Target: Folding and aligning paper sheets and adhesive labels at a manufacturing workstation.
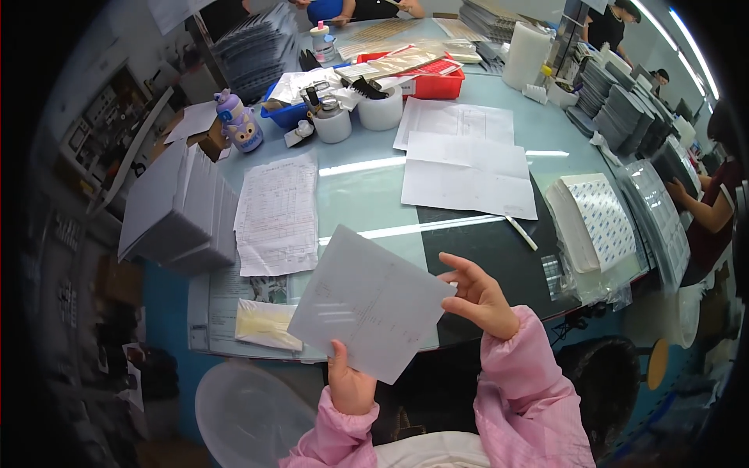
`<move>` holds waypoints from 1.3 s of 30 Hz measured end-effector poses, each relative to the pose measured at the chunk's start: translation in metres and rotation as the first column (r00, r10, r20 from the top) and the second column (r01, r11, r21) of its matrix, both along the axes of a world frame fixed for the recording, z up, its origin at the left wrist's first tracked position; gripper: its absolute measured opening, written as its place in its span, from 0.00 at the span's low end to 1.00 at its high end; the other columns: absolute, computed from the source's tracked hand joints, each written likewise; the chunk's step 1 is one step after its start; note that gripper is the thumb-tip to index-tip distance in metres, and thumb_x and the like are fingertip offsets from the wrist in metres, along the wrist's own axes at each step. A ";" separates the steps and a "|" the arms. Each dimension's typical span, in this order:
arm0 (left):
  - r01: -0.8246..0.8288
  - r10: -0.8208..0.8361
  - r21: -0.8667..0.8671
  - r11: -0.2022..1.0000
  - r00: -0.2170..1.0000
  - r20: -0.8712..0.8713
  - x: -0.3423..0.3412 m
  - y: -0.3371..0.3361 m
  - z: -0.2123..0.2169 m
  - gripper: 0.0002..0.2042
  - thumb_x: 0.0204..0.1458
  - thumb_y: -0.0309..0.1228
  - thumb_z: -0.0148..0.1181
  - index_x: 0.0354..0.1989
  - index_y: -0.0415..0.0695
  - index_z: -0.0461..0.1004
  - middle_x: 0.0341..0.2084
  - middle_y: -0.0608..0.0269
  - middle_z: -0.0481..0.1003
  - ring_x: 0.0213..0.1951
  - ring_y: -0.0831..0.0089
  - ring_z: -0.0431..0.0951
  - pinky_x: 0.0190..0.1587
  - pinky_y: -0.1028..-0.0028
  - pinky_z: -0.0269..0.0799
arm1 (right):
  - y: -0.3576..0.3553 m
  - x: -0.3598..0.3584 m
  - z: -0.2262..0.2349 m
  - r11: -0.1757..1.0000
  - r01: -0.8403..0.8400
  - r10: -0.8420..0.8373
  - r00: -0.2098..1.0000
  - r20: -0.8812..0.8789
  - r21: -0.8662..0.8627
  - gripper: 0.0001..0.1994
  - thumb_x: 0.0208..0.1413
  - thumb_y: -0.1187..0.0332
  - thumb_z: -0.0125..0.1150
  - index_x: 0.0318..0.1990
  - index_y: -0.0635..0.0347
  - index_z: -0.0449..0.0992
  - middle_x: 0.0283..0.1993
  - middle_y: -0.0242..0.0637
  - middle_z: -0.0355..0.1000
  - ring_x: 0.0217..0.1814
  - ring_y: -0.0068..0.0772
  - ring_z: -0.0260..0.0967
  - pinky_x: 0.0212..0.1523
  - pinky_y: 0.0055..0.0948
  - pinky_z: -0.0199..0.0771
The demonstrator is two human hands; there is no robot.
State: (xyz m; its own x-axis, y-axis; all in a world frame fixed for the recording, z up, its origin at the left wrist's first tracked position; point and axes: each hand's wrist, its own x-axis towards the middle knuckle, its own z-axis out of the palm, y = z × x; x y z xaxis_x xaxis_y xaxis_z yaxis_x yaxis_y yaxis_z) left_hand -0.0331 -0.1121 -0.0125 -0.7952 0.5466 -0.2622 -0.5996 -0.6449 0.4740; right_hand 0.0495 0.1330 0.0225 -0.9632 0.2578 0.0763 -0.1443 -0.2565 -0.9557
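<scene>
Above the table's front edge, a square, smooth pale grey-white sheet [367,308] is held tilted, with faint marks and a glossy reflection on its face. My left hand [351,386] grips its lower edge, thumb on top and the other fingers hidden underneath. Beside the sheet's right corner is my right hand [484,304], its thumb and fingers spread apart around that corner. The thumb tip overlaps the edge; whether it presses on the sheet I cannot tell. Pink sleeves cover both forearms.
Left stands a stack of grey-white sheets [175,207] beside a printed form [277,210]. White papers [468,175] and a white pen [521,232] lie ahead. A dotted stack [597,222] is at right. Behind are a purple bottle [240,123], red bin [433,86] and tape rolls [381,111].
</scene>
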 end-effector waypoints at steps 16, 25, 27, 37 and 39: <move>0.048 -0.215 -0.385 0.922 0.890 -0.403 0.006 -0.003 -0.009 0.14 0.65 0.25 0.49 0.57 0.38 0.71 0.50 0.59 0.76 0.50 0.64 0.77 0.56 0.64 0.72 | 0.011 0.003 -0.002 0.949 0.299 -0.271 0.935 0.227 -0.100 0.16 0.67 0.65 0.52 0.54 0.69 0.70 0.44 0.46 0.76 0.27 0.36 0.78 0.23 0.26 0.78; -0.672 -0.684 -0.378 0.637 -0.267 -0.678 -0.005 0.011 0.001 0.19 0.51 0.30 0.62 0.53 0.61 0.79 0.56 0.69 0.76 0.60 0.64 0.73 0.64 0.60 0.61 | 0.057 -0.006 0.007 0.984 -0.167 0.181 0.918 0.354 -0.070 0.24 0.65 0.65 0.56 0.64 0.67 0.66 0.52 0.46 0.76 0.49 0.31 0.77 0.50 0.30 0.78; -0.651 -0.674 -0.378 0.659 -0.286 -0.681 -0.010 0.004 -0.010 0.18 0.54 0.26 0.59 0.54 0.54 0.78 0.59 0.60 0.74 0.63 0.60 0.71 0.66 0.58 0.59 | 0.064 -0.005 -0.006 0.977 -0.180 0.210 0.887 0.412 -0.111 0.25 0.58 0.76 0.60 0.64 0.66 0.67 0.51 0.44 0.77 0.50 0.29 0.76 0.51 0.30 0.76; 0.378 -0.472 -0.305 0.874 0.810 -0.348 -0.019 -0.012 -0.023 0.34 0.66 0.54 0.40 0.70 0.38 0.53 0.58 0.53 0.71 0.53 0.66 0.77 0.55 0.64 0.75 | 0.054 -0.001 -0.028 0.985 0.098 -0.057 0.961 0.270 -0.141 0.24 0.58 0.76 0.58 0.63 0.70 0.66 0.48 0.47 0.78 0.46 0.31 0.78 0.49 0.29 0.78; 0.316 -0.381 -0.245 0.917 0.876 -0.295 -0.005 -0.001 -0.020 0.26 0.67 0.46 0.49 0.62 0.35 0.63 0.51 0.56 0.75 0.46 0.72 0.78 0.52 0.70 0.75 | 0.045 -0.001 -0.031 0.987 0.099 -0.063 0.962 0.264 -0.126 0.24 0.58 0.76 0.59 0.63 0.70 0.66 0.47 0.46 0.79 0.45 0.31 0.78 0.48 0.29 0.78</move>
State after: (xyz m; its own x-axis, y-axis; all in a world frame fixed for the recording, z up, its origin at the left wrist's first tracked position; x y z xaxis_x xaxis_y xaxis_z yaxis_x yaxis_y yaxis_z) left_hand -0.0384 -0.1134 -0.0329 -0.6193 0.7724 -0.1412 -0.5567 -0.3052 0.7726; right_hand 0.0480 0.1775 -0.0084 -0.9206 0.3266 -0.2141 0.0772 -0.3853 -0.9196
